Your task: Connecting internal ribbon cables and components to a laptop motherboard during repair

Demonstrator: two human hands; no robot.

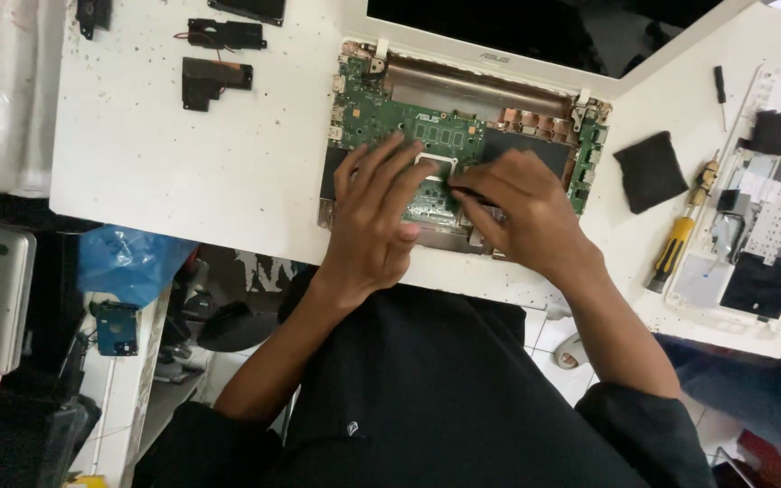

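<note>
Circuit board (436, 136), green, sits exposed in the opened white laptop (463, 99) at the table's (183, 172) near edge; judged thin, rigid, fragile (handle by edges only, never the chips). Left hand (374, 217) lies flat, fingers spread on the board. Right hand (522, 212) pinches a slim dark tool (465, 192) at its centre. Screwdriver (675, 248), yellow-handled, lies well to the right.

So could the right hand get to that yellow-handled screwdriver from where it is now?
Probably yes. The right hand rests on the opened laptop, and the screwdriver lies in the open on the white table to that side, with nothing between them.
</note>
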